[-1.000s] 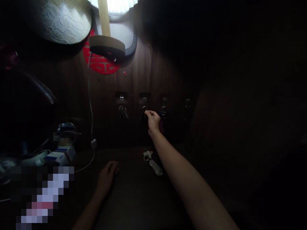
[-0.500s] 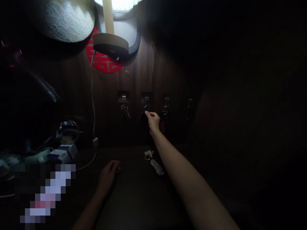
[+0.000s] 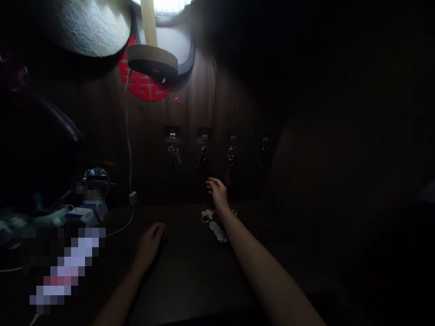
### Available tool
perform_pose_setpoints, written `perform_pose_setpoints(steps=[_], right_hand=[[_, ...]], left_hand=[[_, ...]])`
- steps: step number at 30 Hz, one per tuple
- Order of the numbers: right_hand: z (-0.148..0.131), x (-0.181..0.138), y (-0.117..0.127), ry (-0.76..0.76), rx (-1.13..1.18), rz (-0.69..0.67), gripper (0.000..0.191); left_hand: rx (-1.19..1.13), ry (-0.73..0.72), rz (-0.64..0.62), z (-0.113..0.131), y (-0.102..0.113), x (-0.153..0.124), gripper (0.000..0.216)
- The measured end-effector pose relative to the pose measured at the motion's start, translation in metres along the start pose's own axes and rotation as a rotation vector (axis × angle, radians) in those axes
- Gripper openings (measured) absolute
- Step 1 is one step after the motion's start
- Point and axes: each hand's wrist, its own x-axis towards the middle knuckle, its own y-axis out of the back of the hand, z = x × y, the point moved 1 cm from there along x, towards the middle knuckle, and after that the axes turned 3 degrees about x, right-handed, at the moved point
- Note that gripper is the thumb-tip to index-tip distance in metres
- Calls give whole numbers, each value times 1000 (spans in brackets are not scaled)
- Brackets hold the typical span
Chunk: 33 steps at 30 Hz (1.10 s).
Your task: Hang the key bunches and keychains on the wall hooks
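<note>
The open right hand (image 3: pixel 217 192) is hovering empty just above a silver key fob (image 3: pixel 217 232) lying diagonally at lower center. The loosely curled left hand (image 3: pixel 149 245) is resting farther away

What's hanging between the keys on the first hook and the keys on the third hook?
The head view shows a metal wall hook with a small bunch of dark keys on it.

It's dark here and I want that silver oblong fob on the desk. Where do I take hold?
Pinch the silver oblong fob across its narrow middle, from above with the right hand: it lies long and low on the desk, its sides open.
</note>
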Motion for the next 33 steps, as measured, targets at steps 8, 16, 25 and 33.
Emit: perform_pose_setpoints(steps=[8, 16, 25, 33], right_hand=[[17, -29, 43, -24, -77, -35, 16], [16, -38, 95, 19, -170, 3, 16], [27, -38, 141, 45, -151, 232, 19], [30, -45, 147, 153, -305, 291, 21]], left_hand=[[20, 4, -15, 4, 1, -2, 38], [25, 24, -34, 2, -1, -1, 38], [68, 26, -55, 4, 0, -3, 38], [110, 7, -93, 5, -2, -6, 34]])
